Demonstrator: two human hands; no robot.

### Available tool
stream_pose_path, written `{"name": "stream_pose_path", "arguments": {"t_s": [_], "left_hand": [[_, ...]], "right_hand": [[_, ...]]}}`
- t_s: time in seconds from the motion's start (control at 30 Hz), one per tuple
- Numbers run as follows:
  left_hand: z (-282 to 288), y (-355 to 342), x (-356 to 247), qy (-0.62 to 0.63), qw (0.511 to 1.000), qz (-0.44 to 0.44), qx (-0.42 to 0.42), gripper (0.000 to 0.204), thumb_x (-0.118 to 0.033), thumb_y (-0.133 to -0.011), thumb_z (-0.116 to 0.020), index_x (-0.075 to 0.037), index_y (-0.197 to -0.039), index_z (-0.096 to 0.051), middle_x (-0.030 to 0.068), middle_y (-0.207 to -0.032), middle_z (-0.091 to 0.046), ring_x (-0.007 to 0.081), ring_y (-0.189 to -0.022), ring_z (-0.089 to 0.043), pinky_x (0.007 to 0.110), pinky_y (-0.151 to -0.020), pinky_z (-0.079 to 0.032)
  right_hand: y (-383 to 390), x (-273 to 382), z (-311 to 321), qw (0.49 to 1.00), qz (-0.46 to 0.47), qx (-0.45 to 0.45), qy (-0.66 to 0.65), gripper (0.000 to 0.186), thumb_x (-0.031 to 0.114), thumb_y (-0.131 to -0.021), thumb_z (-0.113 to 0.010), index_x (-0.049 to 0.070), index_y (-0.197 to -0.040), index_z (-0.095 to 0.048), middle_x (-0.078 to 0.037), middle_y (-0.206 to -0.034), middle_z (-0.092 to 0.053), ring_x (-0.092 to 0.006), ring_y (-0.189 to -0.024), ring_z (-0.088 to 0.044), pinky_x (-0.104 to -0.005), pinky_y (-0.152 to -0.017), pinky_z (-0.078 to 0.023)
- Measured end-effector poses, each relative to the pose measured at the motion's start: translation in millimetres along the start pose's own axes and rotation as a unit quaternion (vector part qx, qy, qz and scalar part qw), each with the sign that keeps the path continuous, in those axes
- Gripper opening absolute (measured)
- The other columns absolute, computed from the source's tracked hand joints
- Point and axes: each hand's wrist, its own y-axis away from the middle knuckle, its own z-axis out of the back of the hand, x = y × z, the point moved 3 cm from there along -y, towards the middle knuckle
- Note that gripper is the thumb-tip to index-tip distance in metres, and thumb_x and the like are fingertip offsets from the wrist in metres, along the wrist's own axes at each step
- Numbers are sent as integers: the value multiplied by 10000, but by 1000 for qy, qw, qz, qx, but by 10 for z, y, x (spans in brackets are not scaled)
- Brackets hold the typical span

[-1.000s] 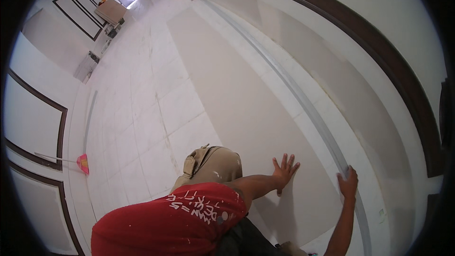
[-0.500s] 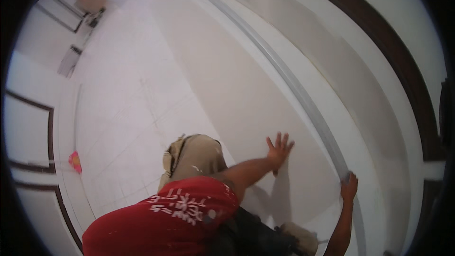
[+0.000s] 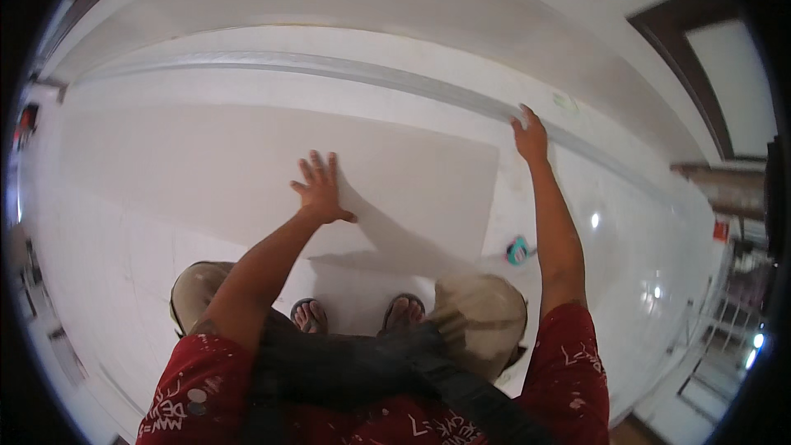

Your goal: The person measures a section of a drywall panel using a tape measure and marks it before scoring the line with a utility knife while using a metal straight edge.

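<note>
The grey board (image 3: 247, 165) is down flat on the floor (image 3: 593, 280), metal strip (image 3: 354, 72) laid out near the floor's far edge, gap between the 2. Left hand (image 3: 320, 194) open, spread on the board; right hand (image 3: 531, 138) at the strip, can't tell if gripping. No cuts visible, so probably early days; what's left, unclear.
</note>
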Motion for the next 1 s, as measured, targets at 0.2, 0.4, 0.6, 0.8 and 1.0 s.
{"name": "stream_pose_path", "arguments": {"t_s": [0.2,0.4,0.6,0.8,1.0], "left_hand": [[-43,-61,19,-48,999,1,2,1609,-733,-534,-865,-24,-1592,118,372,-1614,93,606,-1476,-16,732,-1015,-375],[184,-325,-21,-154,984,-41,76,1334,-676,-670,-811,27,-1577,-131,329,-1598,-193,502,-1439,-292,557,-1005,-491],[654,-190,-1102,26,951,-279,127,876,-605,-871,-682,-42,-1490,-422,269,-1379,-555,410,-1160,-633,506,-1021,-503],[211,726,-2353,471,751,-207,414,609,-394,-951,-670,-71,-1425,-465,191,-1232,-609,328,-1053,-668,494,-850,-593],[442,308,-2014,381,828,-248,329,585,-264,-923,-710,-67,-1415,-463,114,-1178,-614,246,-990,-665,414,-742,-634]], "right_hand": [[2269,-363,655,965,-201,64,156,522,430,-918,-660,76,-1300,-628,-250,-1278,-613,-409,-1203,-573,-525,-988,-476],[3676,164,551,972,-214,64,68,750,398,-841,-751,52,-1448,-477,-279,-1457,-429,-482,-1332,-420,-580,-1022,-448],[3231,955,1062,902,-357,-59,-235,652,370,-817,-825,-17,-1272,-564,-213,-1120,-684,-319,-994,-686,-409,-884,-534],[3075,1521,1551,821,-301,21,-485,657,305,-858,-793,12,-1387,-536,-156,-1319,-615,-263,-1187,-611,-384,-970,-520],[4855,2145,2406,560,-507,-370,-541,462,347,-1048,-501,1,-1349,-555,-134,-1278,-628,-223,-1128,-617,-358,-961,-502]]}}
